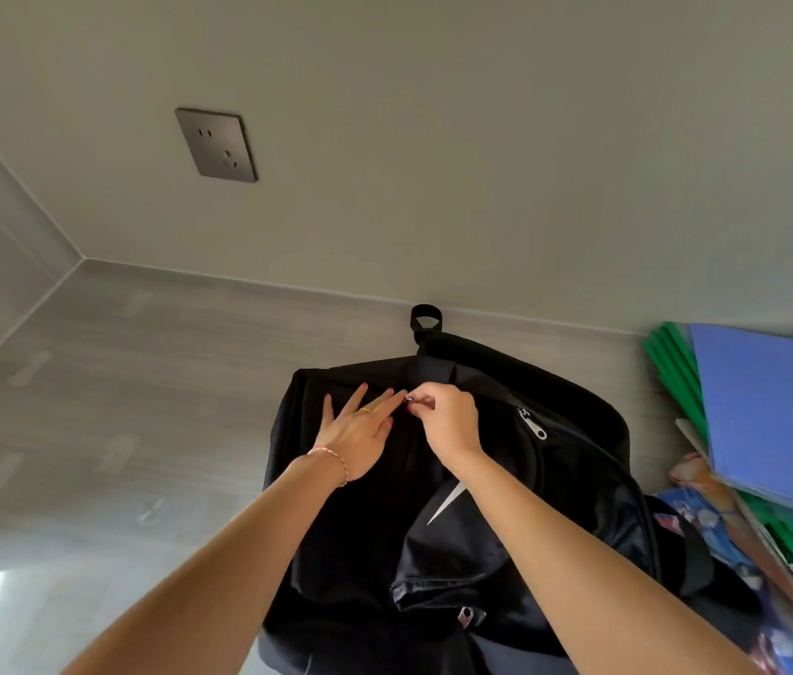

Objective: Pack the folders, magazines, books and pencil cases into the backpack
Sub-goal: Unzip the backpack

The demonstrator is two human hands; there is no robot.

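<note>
left hand [358, 438] flat on backpack [579, 479], right hand [445, 421] pinching zipper pull [409, 398]

walls: plain beige | socket plate [217, 145]: dark grey | floor [92, 406]: pale wood-grain | lower-left: bright light

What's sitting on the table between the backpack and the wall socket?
Nothing. In the head view, only bare grey tabletop and bare wall separate the black backpack from the wall socket. The folders lie off to the backpack's right.
</note>
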